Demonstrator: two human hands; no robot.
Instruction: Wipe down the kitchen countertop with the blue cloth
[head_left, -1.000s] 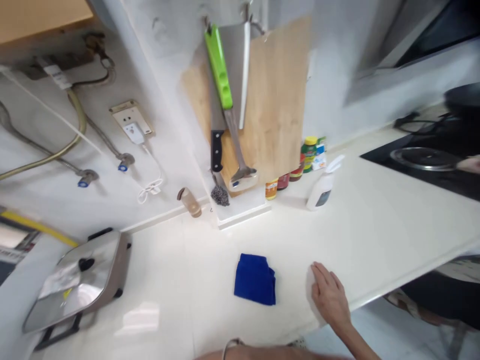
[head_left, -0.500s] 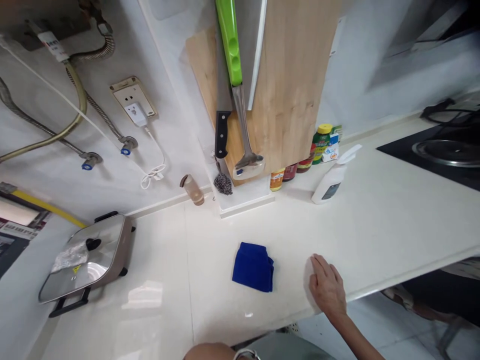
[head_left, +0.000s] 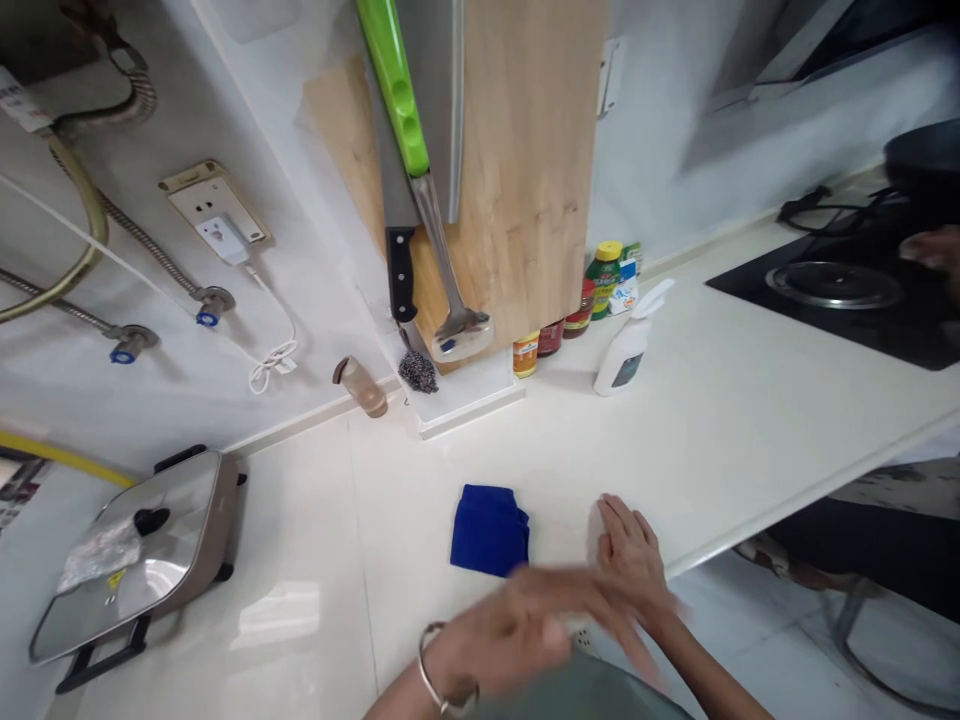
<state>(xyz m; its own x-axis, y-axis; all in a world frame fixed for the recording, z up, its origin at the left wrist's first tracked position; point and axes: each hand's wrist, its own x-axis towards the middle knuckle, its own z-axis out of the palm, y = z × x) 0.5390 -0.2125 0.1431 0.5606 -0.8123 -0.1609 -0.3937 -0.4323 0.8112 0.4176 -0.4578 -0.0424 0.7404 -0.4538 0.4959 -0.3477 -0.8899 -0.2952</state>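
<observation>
My right hand [head_left: 628, 540] lies on the white countertop [head_left: 720, 400] near its front edge, fingers stretched out and nothing in them. My left hand [head_left: 536, 625], with a bracelet at the wrist, crosses in front of my right wrist; it is blurred by motion, but the fingers look extended and hold nothing I can see. Just beyond my left hand is a folded blue cloth [head_left: 489, 528], its lower right corner partly covered. A white spray bottle [head_left: 624, 350] stands upright farther back, beyond my right hand.
Left is a lidded electric pan [head_left: 169, 530]. A clear brownish bottle [head_left: 362, 388] stands by the wall. A cutting board [head_left: 525, 160], knife [head_left: 401, 270] and green-handled ladle [head_left: 405, 100] hang above several jars [head_left: 577, 310]. Another person's hand [head_left: 934, 248] is near the cooktop [head_left: 832, 285].
My left hand has come into view from the bottom, reaching across toward my right wrist. My right hand stays on the countertop. The view has shifted right; another person's hand now shows.
</observation>
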